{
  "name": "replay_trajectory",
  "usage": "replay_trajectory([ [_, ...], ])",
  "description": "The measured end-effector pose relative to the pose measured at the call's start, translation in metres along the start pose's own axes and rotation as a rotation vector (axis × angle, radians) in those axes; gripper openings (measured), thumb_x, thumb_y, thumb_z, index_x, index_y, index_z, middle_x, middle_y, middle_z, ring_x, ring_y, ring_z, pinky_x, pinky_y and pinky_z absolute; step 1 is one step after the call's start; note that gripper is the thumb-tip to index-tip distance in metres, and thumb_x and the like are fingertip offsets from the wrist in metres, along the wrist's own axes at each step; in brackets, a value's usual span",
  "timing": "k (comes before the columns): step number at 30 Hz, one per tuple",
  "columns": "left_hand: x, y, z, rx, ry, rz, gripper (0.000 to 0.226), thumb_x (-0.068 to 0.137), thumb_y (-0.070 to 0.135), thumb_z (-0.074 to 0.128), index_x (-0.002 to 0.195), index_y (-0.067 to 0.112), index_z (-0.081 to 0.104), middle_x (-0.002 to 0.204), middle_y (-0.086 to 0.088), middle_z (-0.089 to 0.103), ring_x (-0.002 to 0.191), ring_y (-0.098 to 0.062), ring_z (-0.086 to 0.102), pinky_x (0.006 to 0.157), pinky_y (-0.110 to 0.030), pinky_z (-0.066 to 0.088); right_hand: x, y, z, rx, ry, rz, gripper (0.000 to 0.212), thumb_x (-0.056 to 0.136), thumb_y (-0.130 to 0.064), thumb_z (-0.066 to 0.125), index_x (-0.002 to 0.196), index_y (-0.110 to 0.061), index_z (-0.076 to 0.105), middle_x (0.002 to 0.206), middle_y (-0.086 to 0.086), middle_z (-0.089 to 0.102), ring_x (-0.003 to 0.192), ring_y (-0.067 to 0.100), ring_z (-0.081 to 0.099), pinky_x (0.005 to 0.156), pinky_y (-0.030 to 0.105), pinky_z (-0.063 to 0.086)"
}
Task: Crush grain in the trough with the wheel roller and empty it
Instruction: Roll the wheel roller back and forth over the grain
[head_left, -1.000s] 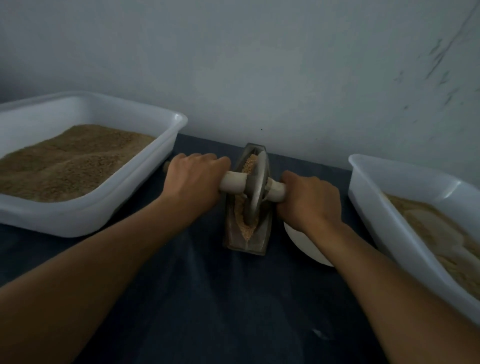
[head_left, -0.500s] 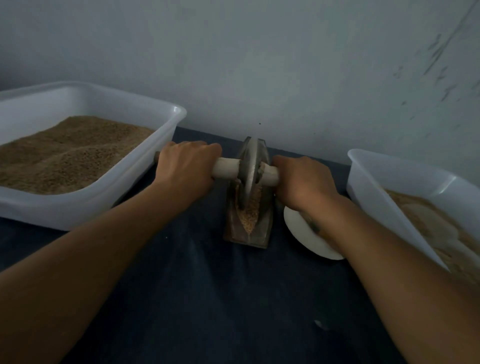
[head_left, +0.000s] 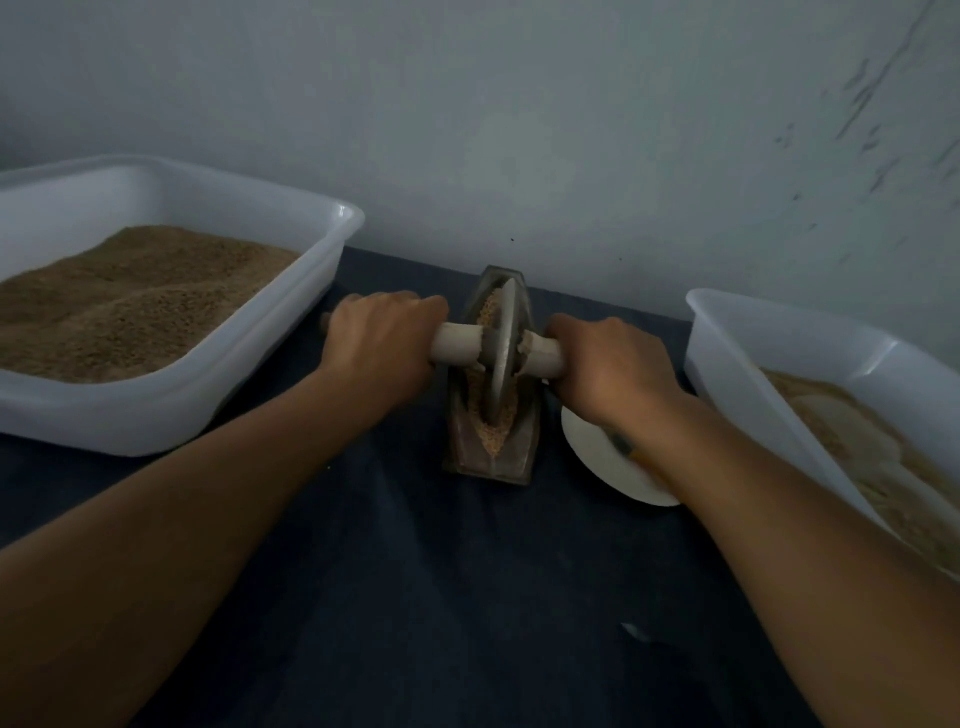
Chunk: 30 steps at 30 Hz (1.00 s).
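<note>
Fingers (head_left: 395, 304) of the left hand (head_left: 382, 348) and of the right hand (head_left: 608, 364) curl round the two ends of the wheel roller's (head_left: 501, 348) handle, its disc standing in the grain (head_left: 493, 436) in the narrow trough (head_left: 491, 462) at centre frame. At upper left a white tub (head_left: 218, 400) holds brown grain; at right another tub (head_left: 779, 353) holds paler meal. A white dish (head_left: 602, 462) lies on the dark surface (head_left: 441, 597) just right of the trough.

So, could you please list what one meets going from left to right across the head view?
Left white tub of brown grain → left hand on the handle → wheel roller in the trough → right hand on the handle → right white tub.
</note>
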<state>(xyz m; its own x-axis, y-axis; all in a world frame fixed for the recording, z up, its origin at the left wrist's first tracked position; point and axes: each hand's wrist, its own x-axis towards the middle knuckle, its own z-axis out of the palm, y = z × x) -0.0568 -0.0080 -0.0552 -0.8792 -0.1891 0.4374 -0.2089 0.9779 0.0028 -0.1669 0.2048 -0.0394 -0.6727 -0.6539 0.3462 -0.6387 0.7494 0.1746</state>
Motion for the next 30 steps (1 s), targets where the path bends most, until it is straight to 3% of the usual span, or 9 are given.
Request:
replay_trajectory([
  [5, -0.003, 0.0, -0.018, -0.024, 0.016, 0.019, 0.03, 0.08, 0.032, 0.074, 0.091, 0.03, 0.047, 0.088, 0.003, 0.058, 0.084, -0.023, 0.063, 0.066, -0.034, 0.041, -0.009, -0.001, -0.018, -0.008, 0.024, 0.026, 0.018, 0.086, -0.04, 0.068, 0.098, -0.034, 0.057, 0.069, -0.01, 0.047, 0.056, 0.011, 0.035, 0.048, 0.027, 0.021],
  [11, -0.016, 0.0, -0.027, -0.014, -0.082, 0.015, 0.03, 0.082, 0.035, 0.073, 0.09, 0.033, 0.045, 0.084, 0.007, 0.054, 0.078, -0.019, 0.057, 0.066, -0.033, 0.043, -0.028, -0.009, -0.024, -0.014, 0.04, 0.023, 0.012, 0.089, -0.038, 0.062, 0.097, -0.031, 0.057, 0.076, -0.006, 0.056, 0.063, 0.019, 0.045, 0.048, 0.028, 0.024],
  [15, -0.019, 0.001, -0.023, -0.004, -0.045, 0.021, 0.025, 0.083, 0.033, 0.073, 0.093, 0.03, 0.051, 0.088, 0.002, 0.061, 0.08, -0.023, 0.06, 0.065, -0.035, 0.043, -0.029, -0.012, -0.02, -0.014, 0.081, 0.01, 0.013, 0.088, -0.037, 0.064, 0.096, -0.028, 0.057, 0.077, -0.004, 0.059, 0.065, 0.02, 0.049, 0.049, 0.029, 0.023],
  [19, -0.018, 0.003, -0.01, 0.05, 0.025, 0.009, 0.03, 0.084, 0.033, 0.072, 0.09, 0.027, 0.044, 0.091, -0.001, 0.064, 0.072, -0.02, 0.052, 0.062, -0.034, 0.036, -0.025, -0.013, -0.007, -0.061, 0.144, 0.03, 0.018, 0.086, -0.035, 0.068, 0.091, -0.025, 0.055, 0.064, -0.009, 0.042, 0.056, 0.017, 0.039, 0.049, 0.027, 0.013],
  [22, -0.017, 0.0, -0.002, 0.039, 0.034, 0.019, 0.035, 0.083, 0.033, 0.073, 0.089, 0.026, 0.04, 0.089, -0.002, 0.064, 0.073, -0.023, 0.059, 0.061, -0.034, 0.042, -0.019, -0.012, 0.001, -0.08, 0.174, 0.023, 0.027, 0.081, -0.032, 0.072, 0.081, -0.026, 0.047, 0.058, -0.013, 0.029, 0.047, 0.01, 0.023, 0.05, 0.026, 0.009],
  [24, -0.013, 0.0, 0.0, 0.059, 0.042, 0.027, 0.031, 0.083, 0.035, 0.073, 0.092, 0.026, 0.045, 0.088, -0.002, 0.064, 0.071, -0.023, 0.057, 0.061, -0.035, 0.045, -0.014, -0.009, 0.007, -0.065, 0.165, 0.033, 0.023, 0.079, -0.035, 0.072, 0.083, -0.027, 0.051, 0.057, -0.013, 0.03, 0.048, 0.013, 0.028, 0.049, 0.025, 0.011],
  [30, 0.015, 0.01, -0.002, 0.18, -0.049, 0.016, 0.029, 0.082, 0.042, 0.072, 0.101, 0.03, 0.053, 0.071, 0.005, 0.037, 0.069, -0.02, 0.043, 0.054, -0.033, 0.027, -0.004, 0.006, 0.028, 0.036, 0.094, 0.106, 0.021, 0.081, -0.044, 0.069, 0.092, -0.039, 0.051, 0.064, -0.012, 0.038, 0.057, 0.017, 0.034, 0.05, 0.025, 0.015],
])
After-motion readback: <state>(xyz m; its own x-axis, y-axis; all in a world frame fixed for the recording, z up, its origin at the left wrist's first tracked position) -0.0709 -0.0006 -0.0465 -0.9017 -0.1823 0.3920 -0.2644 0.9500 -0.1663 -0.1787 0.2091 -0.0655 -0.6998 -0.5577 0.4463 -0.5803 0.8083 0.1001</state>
